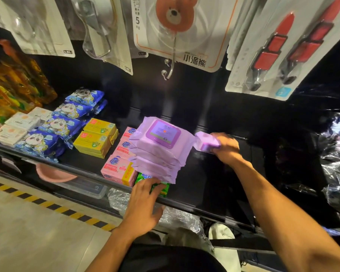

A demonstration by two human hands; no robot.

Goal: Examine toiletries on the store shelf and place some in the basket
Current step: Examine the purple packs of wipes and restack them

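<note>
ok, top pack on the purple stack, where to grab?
Pinch the right end seam of the top wipes pack, from the right: it juts past the stack, and soap boxes crowd the left. Likely free the right hand of its small pack first.

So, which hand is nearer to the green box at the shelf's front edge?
Left. The left hand has its fingers on the green box, below the purple wipes stack. The right hand is farther back and to the right, gripping a small purple pack.
</note>
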